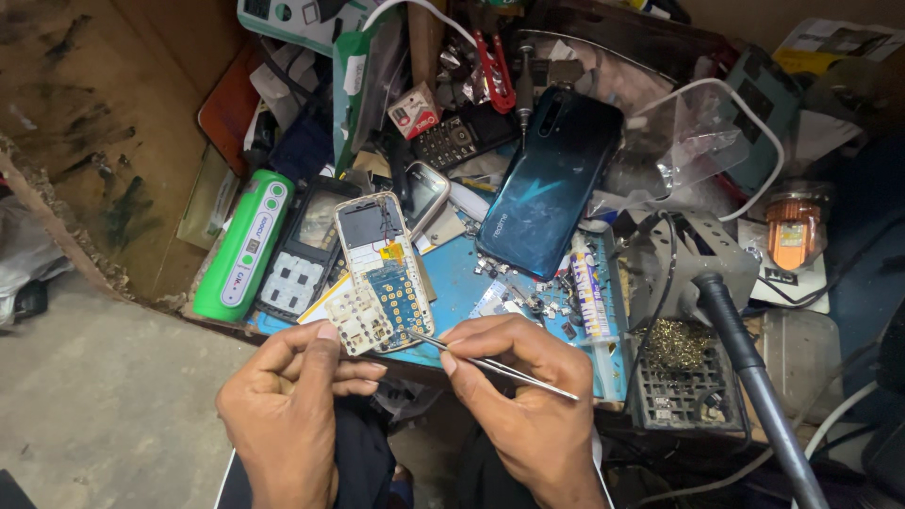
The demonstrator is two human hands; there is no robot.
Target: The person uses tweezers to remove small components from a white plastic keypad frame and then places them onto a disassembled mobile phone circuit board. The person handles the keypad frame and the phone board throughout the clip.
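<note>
My left hand (294, 396) pinches the lower edge of an opened keypad phone (382, 273), whose bare circuit board and white key membrane face up. My right hand (514, 396) grips metal tweezers (490, 363); their tip rests at the phone's bottom edge, next to my left thumb. The phone lies tilted over the front edge of a blue work mat (462, 287).
A dark blue smartphone back (551, 179), a green power bank (245, 245), a black keypad phone frame (306, 254), a flux syringe (586, 292), a soldering iron (754, 377) in its stand with brass wool (674, 344), cables and small parts crowd the bench. A wooden wall stands at left.
</note>
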